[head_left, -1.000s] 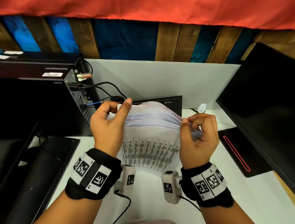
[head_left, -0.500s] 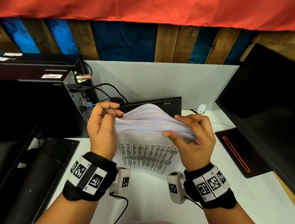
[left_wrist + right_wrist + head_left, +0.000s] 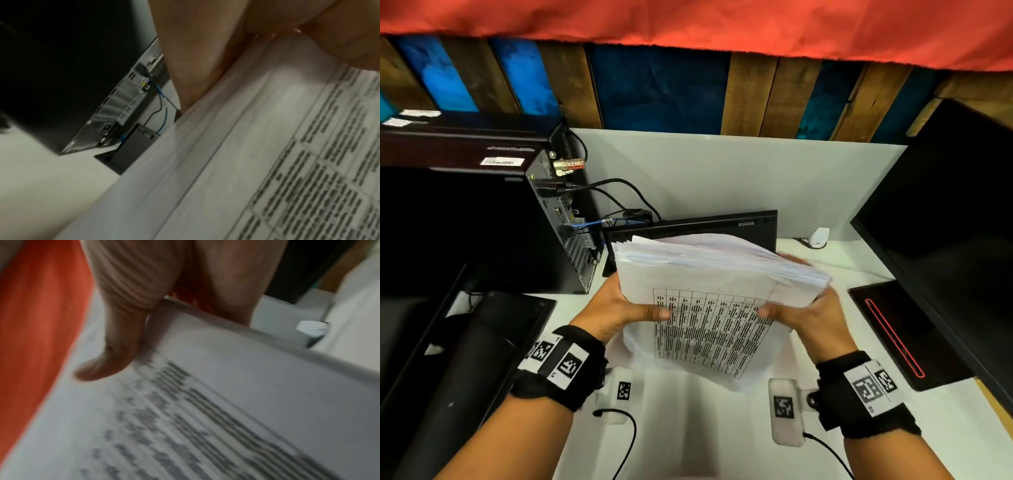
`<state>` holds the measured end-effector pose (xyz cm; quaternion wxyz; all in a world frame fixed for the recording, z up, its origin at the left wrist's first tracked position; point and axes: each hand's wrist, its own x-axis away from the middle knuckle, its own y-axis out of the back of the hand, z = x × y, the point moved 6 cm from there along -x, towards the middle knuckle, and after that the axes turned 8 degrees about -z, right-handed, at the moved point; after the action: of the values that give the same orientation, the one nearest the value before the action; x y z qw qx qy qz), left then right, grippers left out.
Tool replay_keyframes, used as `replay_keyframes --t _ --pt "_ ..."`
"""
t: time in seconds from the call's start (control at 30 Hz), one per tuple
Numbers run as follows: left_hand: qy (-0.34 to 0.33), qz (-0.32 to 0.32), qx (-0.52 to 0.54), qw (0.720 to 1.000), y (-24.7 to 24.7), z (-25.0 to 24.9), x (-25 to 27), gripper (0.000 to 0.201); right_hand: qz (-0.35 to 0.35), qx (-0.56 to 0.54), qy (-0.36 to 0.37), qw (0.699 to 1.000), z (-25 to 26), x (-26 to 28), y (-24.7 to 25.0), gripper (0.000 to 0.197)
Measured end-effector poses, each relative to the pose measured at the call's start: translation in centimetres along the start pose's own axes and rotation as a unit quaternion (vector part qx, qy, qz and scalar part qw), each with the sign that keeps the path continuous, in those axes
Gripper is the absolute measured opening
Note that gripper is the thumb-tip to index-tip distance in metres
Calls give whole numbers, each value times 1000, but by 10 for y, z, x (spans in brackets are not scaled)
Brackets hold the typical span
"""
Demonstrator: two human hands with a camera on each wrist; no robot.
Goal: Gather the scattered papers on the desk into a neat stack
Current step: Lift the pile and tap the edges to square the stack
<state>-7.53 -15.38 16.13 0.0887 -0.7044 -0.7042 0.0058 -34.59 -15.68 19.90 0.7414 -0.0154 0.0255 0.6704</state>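
Note:
A thick stack of white papers (image 3: 709,274), its top sheet printed with a table, is held above the white desk (image 3: 688,428). My left hand (image 3: 619,308) grips the stack's left edge, thumb on top, fingers hidden beneath. My right hand (image 3: 808,308) grips the right edge the same way. The sheet edges are fanned and uneven at the far side. In the left wrist view the papers (image 3: 267,162) fill the lower right under my thumb. In the right wrist view the thumb lies on the blurred printed sheet (image 3: 205,402).
A black computer tower (image 3: 482,222) with cables stands at the left. A black flat device (image 3: 705,226) sits behind the stack. A dark monitor (image 3: 945,222) and its base (image 3: 893,329) are at the right. A small white adapter (image 3: 818,236) lies by the partition.
Both hands have shifted from fingering the top edge of the upright bundle to gripping its left and right sides. The stack has tilted flatter and risen towards me.

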Motion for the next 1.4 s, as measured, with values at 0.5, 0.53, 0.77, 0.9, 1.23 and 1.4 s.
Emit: replay_keyframes --t 0.5,0.53,0.77,0.9,1.23,1.4 --pt "-144 -202 -18 969 -19 -26 26 49 -86 -49 33 995 -14 18 -25 40" --pt "-124 -186 -16 975 -18 -20 26 52 -71 -51 18 996 -19 18 -24 42" --pt "5 -106 -5 994 -1 19 10 91 33 32 -115 992 -71 6 -9 48" --pt "-53 -95 15 994 -3 0 5 77 30 -9 -81 996 -56 -1 -10 43" --pt "-46 -196 -17 979 -12 25 20 59 -24 4 -54 998 -63 9 -3 44" --pt "-139 -297 16 945 -26 -5 32 49 -97 -39 -56 993 -56 23 -13 21"
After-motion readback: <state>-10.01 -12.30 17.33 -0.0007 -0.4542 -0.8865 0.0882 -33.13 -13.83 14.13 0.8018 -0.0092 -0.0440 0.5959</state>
